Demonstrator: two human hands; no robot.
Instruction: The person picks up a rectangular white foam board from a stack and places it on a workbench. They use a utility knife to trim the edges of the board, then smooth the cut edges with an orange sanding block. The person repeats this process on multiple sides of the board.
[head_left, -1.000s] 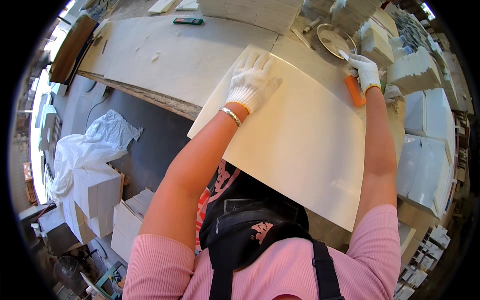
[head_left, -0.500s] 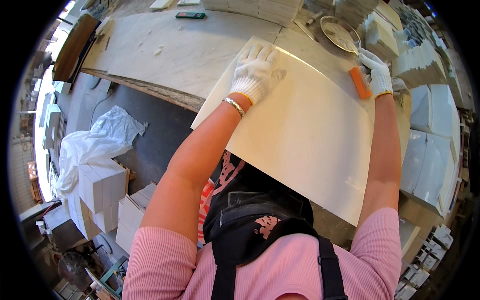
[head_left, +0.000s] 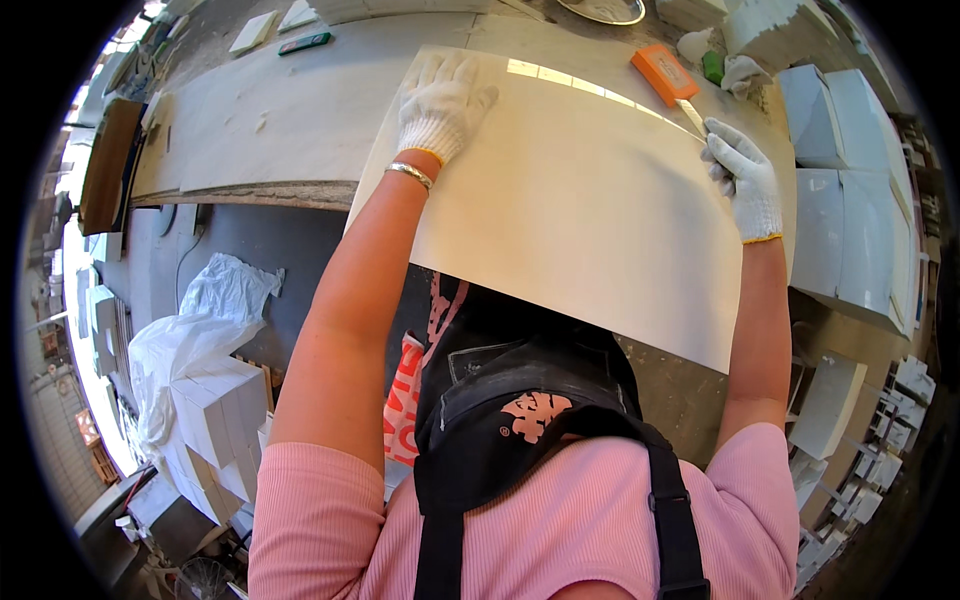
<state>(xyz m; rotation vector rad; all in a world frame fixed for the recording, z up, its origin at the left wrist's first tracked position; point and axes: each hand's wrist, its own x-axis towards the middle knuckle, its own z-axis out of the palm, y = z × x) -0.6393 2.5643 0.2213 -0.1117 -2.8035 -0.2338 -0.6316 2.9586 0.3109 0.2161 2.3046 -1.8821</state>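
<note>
We have a large cream-white sheet [head_left: 590,210] lying flat on the worktop [head_left: 260,120], its near edge hanging out over the worktop's front edge toward our chest. Our left hand [head_left: 440,105], in a white knit glove, lies spread and flat on the sheet near its far left corner, fingers apart, clamped on nothing. A thin metal bracelet [head_left: 408,174] sits on that wrist, just below the glove cuff.

Our right hand [head_left: 745,180], gloved the same way, is closed around the handle of a scraper [head_left: 668,78] at the sheet's far right edge. The tool's pale handle runs up out of the fist to an orange block head, which rests just past the sheet's far edge. We cannot tell whether the head touches the sheet.

Beyond the sheet's far edge, near the orange head, lie crumpled white gloves or rags [head_left: 742,72] and a small green thing [head_left: 711,66]. To the right of the sheet stand stacked white blocks [head_left: 850,230]. On the worktop left of the sheet lies bare pale board, and farther back a small green and dark flat object [head_left: 305,42]. Below the worktop, left of the sheet, white cubes [head_left: 215,420] are stacked beside a crumpled white plastic bag [head_left: 225,300] on the floor.
</note>
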